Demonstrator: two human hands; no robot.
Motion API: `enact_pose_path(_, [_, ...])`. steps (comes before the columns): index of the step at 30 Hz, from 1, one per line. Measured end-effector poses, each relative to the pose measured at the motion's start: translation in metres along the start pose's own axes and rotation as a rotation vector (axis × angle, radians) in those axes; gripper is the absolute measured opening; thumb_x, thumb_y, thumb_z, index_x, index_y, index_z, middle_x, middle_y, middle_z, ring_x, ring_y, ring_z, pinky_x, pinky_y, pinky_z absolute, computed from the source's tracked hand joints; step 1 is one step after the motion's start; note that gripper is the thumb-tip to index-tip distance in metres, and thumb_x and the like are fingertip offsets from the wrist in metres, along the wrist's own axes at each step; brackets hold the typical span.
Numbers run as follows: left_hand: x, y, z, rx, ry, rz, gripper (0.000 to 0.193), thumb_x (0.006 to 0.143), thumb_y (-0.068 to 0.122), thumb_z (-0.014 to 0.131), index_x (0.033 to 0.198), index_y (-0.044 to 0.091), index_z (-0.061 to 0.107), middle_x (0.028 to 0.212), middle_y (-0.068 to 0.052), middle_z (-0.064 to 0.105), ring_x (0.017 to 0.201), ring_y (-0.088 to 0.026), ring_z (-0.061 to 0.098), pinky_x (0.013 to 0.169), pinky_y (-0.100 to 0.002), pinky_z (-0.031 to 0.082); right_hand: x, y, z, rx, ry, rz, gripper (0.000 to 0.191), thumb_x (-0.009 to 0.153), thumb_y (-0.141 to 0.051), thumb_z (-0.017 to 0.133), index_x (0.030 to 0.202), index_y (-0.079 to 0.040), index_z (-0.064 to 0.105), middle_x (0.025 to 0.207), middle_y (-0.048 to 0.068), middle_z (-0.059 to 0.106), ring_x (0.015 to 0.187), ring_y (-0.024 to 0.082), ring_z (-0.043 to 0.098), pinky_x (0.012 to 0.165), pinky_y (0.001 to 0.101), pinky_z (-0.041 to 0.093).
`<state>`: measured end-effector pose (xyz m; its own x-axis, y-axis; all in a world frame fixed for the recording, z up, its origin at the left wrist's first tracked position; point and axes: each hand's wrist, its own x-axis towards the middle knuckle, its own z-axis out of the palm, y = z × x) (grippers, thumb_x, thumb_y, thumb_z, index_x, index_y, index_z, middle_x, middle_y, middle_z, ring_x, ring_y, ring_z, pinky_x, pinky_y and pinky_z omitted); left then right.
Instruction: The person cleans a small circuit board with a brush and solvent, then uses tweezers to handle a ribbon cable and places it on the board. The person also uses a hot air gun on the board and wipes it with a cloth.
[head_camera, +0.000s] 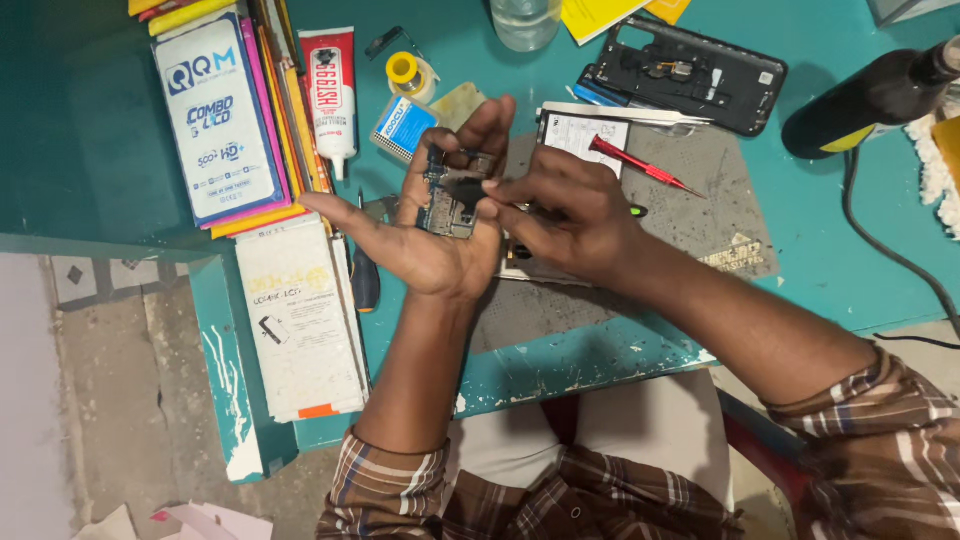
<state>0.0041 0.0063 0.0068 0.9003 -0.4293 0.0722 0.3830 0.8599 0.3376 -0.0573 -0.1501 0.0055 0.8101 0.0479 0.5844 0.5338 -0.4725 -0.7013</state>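
head view: two hands over the teal counter (620, 350)
left hand (430, 235): palm up, grip cradling circuit board (450, 200)
right hand (560, 215): fingertips pinching board's 3 o'clock edge
red screwdriver (640, 163): 2 o'clock of hands, on grey mat (700, 215)

The person wears a plaid shirt (560, 500) in brown, with white and dark blue stripes that cross each other. Both sleeves are rolled up, the left sleeve (385, 490) and the right sleeve (880, 440), so the forearms are bare. The trousers (640, 430) are light grey.
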Motion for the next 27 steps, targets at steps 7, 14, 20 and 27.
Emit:
enact_pose_path(7, [0.0018,-0.0013,0.0005,-0.022,-0.015,-0.037,0.118,0.078,0.103,0.023,0.107,-0.004,0.064,0.13,-0.029,0.065,0.134,-0.043,0.054,0.101,-0.04,0.052,-0.0009,-0.0016,-0.0006,-0.07,0.004,0.064,0.021,0.091,-0.009,0.086,0.108,-0.002,0.076,0.075,0.005,0.051,0.06,0.012,0.049,0.053,0.031,0.036])
enact_pose_path(14, [-0.0016,0.001,0.0016,-0.022,-0.039,-0.027,0.118,0.077,0.103,0.023,0.107,-0.003,0.065,0.131,-0.029,0.066,0.132,-0.041,0.056,0.102,-0.042,0.052,0.003,-0.0023,-0.0071,-0.088,0.002,0.021,0.02,0.092,-0.008,0.086,0.107,-0.003,0.075,0.077,0.004,0.052,0.062,0.011,0.051,0.054,0.0305,0.037])
enact_pose_path(20, [0.0005,-0.0027,0.0,0.0,-0.053,-0.011,0.117,0.077,0.103,0.024,0.105,-0.003,0.064,0.128,-0.028,0.066,0.13,-0.039,0.057,0.107,-0.041,0.053,0.0023,-0.0018,-0.0061,-0.053,0.012,0.024,0.019,0.094,-0.008,0.084,0.109,-0.004,0.073,0.08,0.003,0.055,0.066,0.011,0.053,0.056,0.0298,0.04])
enact_pose_path(27, [0.0002,-0.0015,-0.0025,0.039,-0.086,0.044,0.117,0.075,0.101,0.019,0.104,-0.003,0.063,0.133,-0.029,0.066,0.133,-0.039,0.059,0.121,-0.042,0.049,0.0036,-0.0016,-0.0054,-0.115,0.034,0.041,0.02,0.091,-0.007,0.086,0.107,-0.003,0.074,0.078,0.005,0.055,0.063,0.013,0.053,0.054,0.0313,0.04])
